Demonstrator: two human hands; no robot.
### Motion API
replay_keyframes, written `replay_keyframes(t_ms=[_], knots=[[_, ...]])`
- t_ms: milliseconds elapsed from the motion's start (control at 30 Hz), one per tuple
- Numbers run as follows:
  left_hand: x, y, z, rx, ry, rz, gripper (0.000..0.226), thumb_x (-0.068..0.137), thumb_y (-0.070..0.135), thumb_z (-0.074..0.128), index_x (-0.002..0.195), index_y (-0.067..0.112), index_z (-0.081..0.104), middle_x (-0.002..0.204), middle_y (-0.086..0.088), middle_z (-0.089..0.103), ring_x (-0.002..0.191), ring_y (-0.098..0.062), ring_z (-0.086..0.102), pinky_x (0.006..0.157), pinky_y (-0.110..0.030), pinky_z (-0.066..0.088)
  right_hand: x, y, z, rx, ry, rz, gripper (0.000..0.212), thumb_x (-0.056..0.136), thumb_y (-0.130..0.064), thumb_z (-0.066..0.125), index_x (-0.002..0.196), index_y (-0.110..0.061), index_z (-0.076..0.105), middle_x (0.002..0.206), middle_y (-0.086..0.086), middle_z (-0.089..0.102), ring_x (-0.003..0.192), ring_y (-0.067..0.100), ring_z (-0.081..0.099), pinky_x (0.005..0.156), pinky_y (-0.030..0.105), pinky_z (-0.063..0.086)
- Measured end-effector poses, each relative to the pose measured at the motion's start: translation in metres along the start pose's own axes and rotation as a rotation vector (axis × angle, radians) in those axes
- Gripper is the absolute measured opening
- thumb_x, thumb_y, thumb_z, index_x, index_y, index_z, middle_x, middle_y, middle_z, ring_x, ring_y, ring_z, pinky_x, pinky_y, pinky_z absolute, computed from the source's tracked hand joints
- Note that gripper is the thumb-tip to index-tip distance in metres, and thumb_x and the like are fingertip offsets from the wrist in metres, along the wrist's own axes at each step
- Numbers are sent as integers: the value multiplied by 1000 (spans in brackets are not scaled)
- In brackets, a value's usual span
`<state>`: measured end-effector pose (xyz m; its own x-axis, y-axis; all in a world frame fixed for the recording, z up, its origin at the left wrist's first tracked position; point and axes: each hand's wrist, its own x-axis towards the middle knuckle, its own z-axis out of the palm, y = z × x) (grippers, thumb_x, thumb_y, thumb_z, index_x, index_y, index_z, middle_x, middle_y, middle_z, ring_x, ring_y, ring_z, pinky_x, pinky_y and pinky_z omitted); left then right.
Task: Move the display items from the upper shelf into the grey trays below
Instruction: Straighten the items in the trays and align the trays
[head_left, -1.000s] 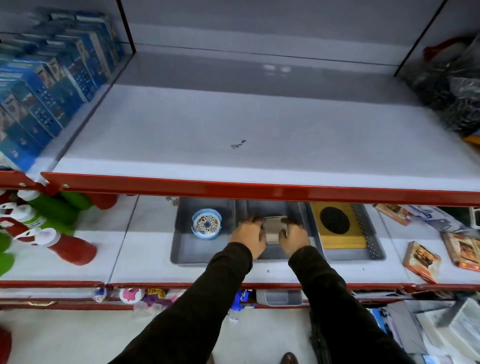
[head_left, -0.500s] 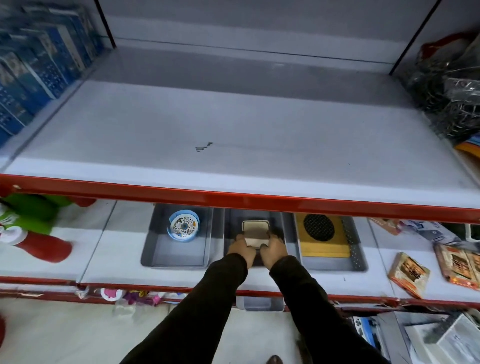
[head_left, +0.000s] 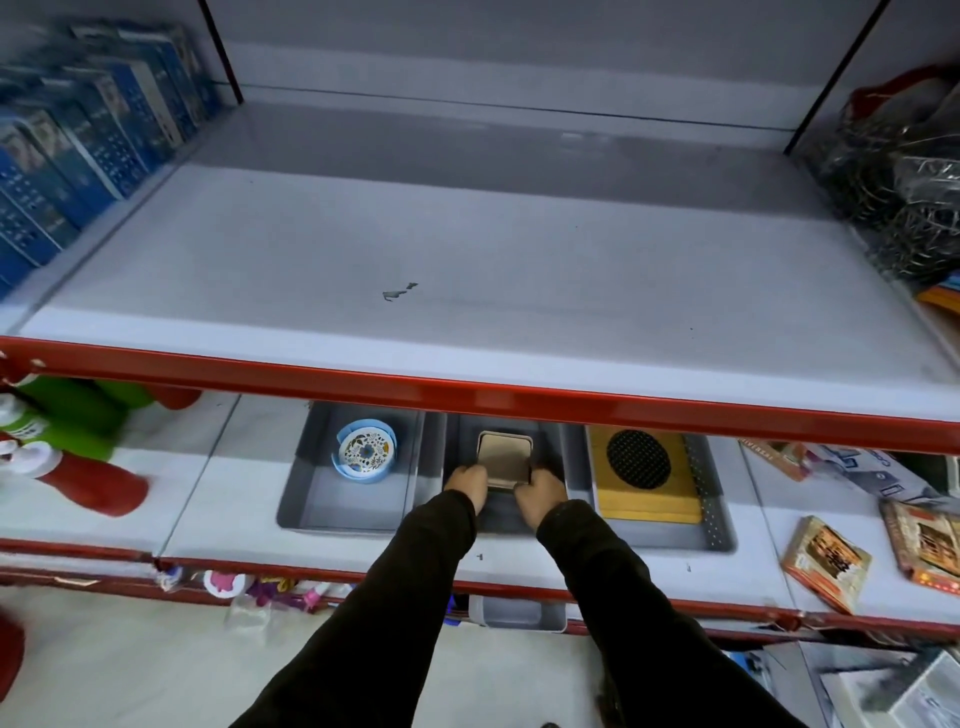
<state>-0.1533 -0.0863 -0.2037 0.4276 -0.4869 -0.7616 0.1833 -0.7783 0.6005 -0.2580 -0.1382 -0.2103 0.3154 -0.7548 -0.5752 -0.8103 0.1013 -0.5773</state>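
Three grey trays stand side by side on the lower shelf. The left tray (head_left: 311, 499) holds a round blue floral item (head_left: 364, 451). Inside the middle tray (head_left: 574, 462) lies a square beige item with a dark rim (head_left: 505, 460). My left hand (head_left: 467, 480) grips its near left corner and my right hand (head_left: 540, 491) grips its near right corner. The right tray (head_left: 719, 519) holds a yellow board with a black oval mesh (head_left: 638, 460). The white upper shelf (head_left: 467, 249) with its red front edge carries nothing in its middle span.
Blue boxes (head_left: 78, 140) line the upper shelf's left side, and wire baskets (head_left: 904, 187) fill its right. Red and green bottles (head_left: 78, 457) lie left of the trays. Orange packets (head_left: 826, 569) lie to the right. A small grey bin (head_left: 519, 613) sits below.
Both hands have pushed the beige square item deeper into the middle tray and lowered it flat. The view has shifted slightly.
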Motion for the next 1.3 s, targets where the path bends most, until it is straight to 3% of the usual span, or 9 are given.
replay_keyframes(t_ms=[233,367,467,567,667,833,1000,1167,1300], knots=[[-41,2,19,-206,170,10,47,103,21,38,145,1,46,146,-23,49,136,-38,48,114,-40,36,-36,16,-37,390,185,-153,44,96,0,44,140,-6,50,139,16,55,128,30,53,111,36,39],[-68,17,68,-627,103,40,40,105,12,37,141,1,48,131,-20,57,122,-35,57,113,-43,44,-51,47,-80,1196,271,52,40,96,4,38,133,-3,51,127,13,52,101,24,56,97,41,46],[-86,31,115,-848,-117,-13,39,107,11,29,142,5,45,129,-15,59,95,-26,60,102,-39,46,-52,77,-110,1442,223,231,20,99,-17,41,112,-14,56,113,5,50,98,24,51,92,35,43],[-99,40,159,-899,-252,-49,42,107,21,30,145,8,43,128,-14,54,95,-24,52,98,-39,41,-46,96,-129,1614,143,346,17,95,-32,47,99,-16,51,93,8,47,80,23,47,74,32,40],[-99,41,190,-960,-263,-115,32,103,27,37,119,5,54,102,-14,56,93,-27,54,85,-38,49,-40,107,-142,1702,54,423,34,94,-40,49,112,-11,51,96,17,56,85,32,55,85,41,46],[-88,43,208,-1034,-183,-168,55,101,34,32,148,7,41,149,-21,48,138,-40,45,119,-52,37,-33,112,-149,1724,7,472,42,94,-45,47,117,-11,58,106,21,64,98,38,60,91,48,49],[-73,41,209,-1090,-138,-223,47,102,40,29,131,11,52,132,-21,57,134,-38,50,119,-54,35,-25,115,-154,1689,-43,509,37,97,-43,45,111,-14,62,128,17,63,123,38,56,101,48,46],[-61,36,210,-1064,-81,-235,33,103,32,28,100,11,53,101,-12,57,95,-29,54,113,-42,34,-12,126,-153,1637,-72,586,61,96,-41,48,149,-13,35,153,14,42,145,35,33,122,45,24],[-61,36,208,-1065,-78,-243,20,101,21,34,119,14,41,105,-10,49,106,-26,45,122,-44,26,-2,130,-154,1614,-66,635,64,95,-37,52,149,-11,31,155,11,39,148,39,25,123,50,21]])
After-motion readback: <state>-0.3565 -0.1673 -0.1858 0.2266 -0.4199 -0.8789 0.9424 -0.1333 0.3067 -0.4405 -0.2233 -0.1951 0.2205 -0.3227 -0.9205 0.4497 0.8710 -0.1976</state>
